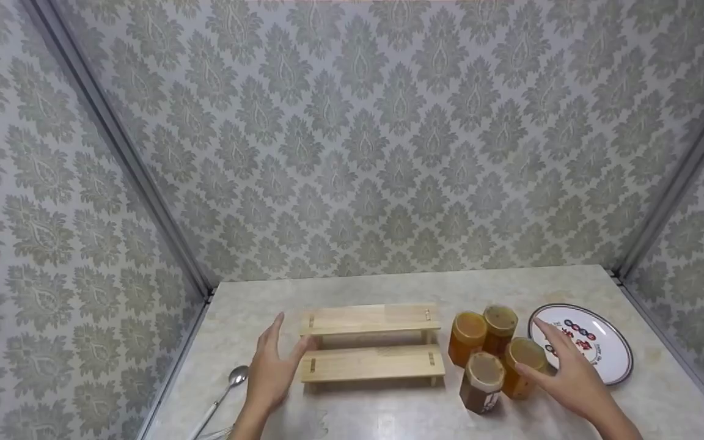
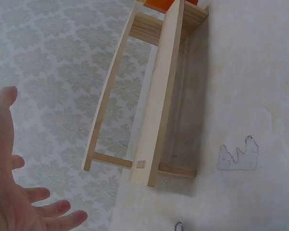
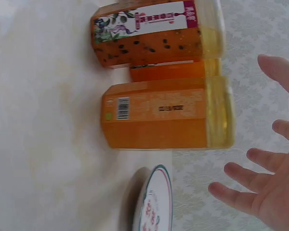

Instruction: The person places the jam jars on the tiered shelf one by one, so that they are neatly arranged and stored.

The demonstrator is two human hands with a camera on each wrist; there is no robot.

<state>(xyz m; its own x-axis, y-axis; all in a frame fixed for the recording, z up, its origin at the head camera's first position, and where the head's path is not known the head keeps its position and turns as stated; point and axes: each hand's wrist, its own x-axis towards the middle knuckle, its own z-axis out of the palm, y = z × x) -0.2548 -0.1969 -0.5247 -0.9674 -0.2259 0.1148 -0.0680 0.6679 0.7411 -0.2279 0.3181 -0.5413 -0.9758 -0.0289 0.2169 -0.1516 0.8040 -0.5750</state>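
A two-tier wooden rack point(image 1: 373, 363) stands in the middle of the table. My left hand point(image 1: 271, 374) hovers at its left end, fingers spread and holding nothing; the left wrist view shows a gap between this hand and the rack point(image 2: 159, 96). Several lidded jars group to the right of the rack, among them a brown jar point(image 1: 480, 391) in front and amber jars point(image 1: 467, 351). Beside the front right amber jar point(image 1: 520, 379) is my right hand point(image 1: 575, 382), its fingers apart. In the right wrist view that hand point(image 3: 274, 178) holds nothing and stands off from the labelled jars point(image 3: 156, 115).
A white oval plate point(image 1: 612, 351) with a coloured rim and red print lies at the right, partly behind the right hand. At the left front lies a metal spoon point(image 1: 238, 376), with another thin utensil point(image 1: 217, 434) partly cut off. Patterned walls point(image 1: 352, 153) enclose the table.
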